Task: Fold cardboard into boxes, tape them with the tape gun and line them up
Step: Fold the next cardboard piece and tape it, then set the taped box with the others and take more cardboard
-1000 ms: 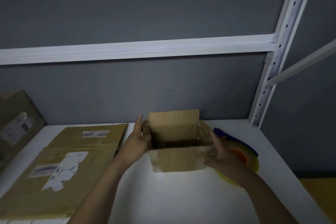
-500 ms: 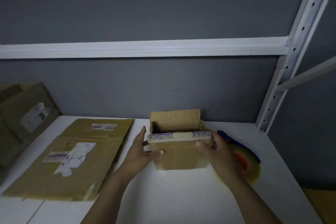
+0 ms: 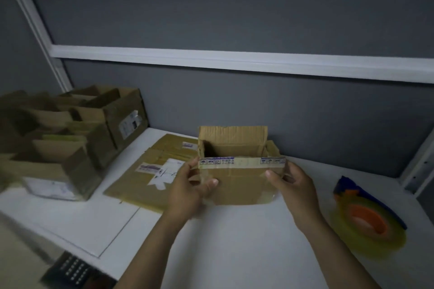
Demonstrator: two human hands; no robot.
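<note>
A small brown cardboard box stands upright and open-topped on the white table, its back flap raised. My left hand grips its left front corner, thumb on the front face. My right hand holds the right side, thumb at the taped top edge. A tape gun with a yellow roll, orange core and blue body lies on the table to the right, apart from my hands. Flattened cardboard lies left of the box.
Several folded open boxes stand in a group at the far left against the grey wall. A white shelf rail runs across the wall. A dark device with buttons lies at the table's near left edge.
The view has swung left, bringing the group of finished boxes into sight. The box has shifted slightly left with both hands still on it; my thumbs now lie on its front face.
</note>
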